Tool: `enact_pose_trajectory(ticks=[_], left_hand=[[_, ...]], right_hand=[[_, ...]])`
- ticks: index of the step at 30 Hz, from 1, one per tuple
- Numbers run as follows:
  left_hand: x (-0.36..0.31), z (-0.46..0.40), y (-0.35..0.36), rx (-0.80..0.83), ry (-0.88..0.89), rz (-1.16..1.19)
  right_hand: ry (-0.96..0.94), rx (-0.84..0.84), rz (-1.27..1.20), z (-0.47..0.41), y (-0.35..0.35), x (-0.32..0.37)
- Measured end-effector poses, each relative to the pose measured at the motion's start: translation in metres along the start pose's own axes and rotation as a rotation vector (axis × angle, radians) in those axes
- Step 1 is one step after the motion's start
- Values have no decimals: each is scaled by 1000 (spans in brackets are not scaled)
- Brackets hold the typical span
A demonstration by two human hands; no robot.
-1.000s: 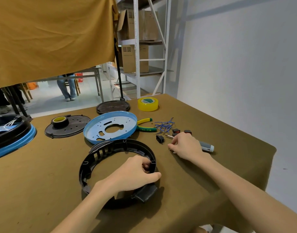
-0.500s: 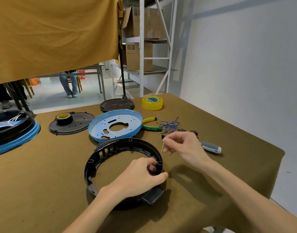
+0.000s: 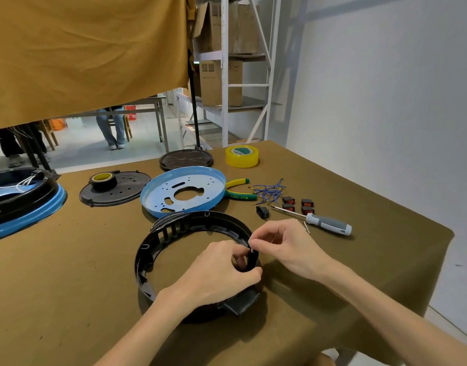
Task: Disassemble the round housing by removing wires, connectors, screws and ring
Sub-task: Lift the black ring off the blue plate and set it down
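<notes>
Centre of the frame, the black ring housing (image 3: 158, 247) lies flat on the olive-brown table cloth (image 3: 68, 299), and both hands are on its right-hand rim. The left hand (image 3: 216, 273) reaches over the near side, fingers curled round the rim wall, thumb outside and fingertips inside. The right hand (image 3: 285, 247) comes in from the right, thumb and forefinger pinched tight on a small silvery part (image 3: 252, 250), a screw by the look of it though too small to be sure, right at the top of a black post on the rim.

Behind the ring, just touching its far edge, sits the light blue metal plate (image 3: 185, 194), dished side up. Left of that, a black perforated disc (image 3: 121, 188) carries a roll of black tape (image 3: 102, 180). Farther back, another dark round cover (image 3: 186, 159) and a yellow tape roll (image 3: 242, 156).

Over on the right of centre: green and yellow pliers (image 3: 237, 190) poking out from under the blue plate, a tangle of blue wires (image 3: 268, 191), four small red and black switches (image 3: 297, 203), one loose black connector (image 3: 262, 212), and a grey-handled screwdriver (image 3: 324, 223) lying near the right hand. Far left edge, a second housing (image 3: 24, 202), black on blue, wires showing inside.
</notes>
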State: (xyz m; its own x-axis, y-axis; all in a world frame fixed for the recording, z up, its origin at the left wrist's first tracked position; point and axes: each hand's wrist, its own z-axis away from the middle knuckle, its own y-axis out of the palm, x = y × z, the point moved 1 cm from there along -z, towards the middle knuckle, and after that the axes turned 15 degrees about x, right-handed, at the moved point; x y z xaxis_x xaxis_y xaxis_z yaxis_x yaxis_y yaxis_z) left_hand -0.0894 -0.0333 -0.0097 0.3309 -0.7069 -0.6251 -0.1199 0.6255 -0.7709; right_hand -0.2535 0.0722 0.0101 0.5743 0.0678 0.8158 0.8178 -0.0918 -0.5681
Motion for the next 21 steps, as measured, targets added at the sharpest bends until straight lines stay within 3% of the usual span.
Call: enact_pose_trajectory(ticks=[4, 9, 21], left_hand=[[-1, -1, 0, -31, -13, -64], [-3, 2, -5, -68, 14, -48], [5, 2, -8, -31, -14, -81]], right_hand=[[143, -53, -1, -6, 0, 2], [314, 50, -234, -12, -7, 14], [356, 27, -169, -19, 2, 18]])
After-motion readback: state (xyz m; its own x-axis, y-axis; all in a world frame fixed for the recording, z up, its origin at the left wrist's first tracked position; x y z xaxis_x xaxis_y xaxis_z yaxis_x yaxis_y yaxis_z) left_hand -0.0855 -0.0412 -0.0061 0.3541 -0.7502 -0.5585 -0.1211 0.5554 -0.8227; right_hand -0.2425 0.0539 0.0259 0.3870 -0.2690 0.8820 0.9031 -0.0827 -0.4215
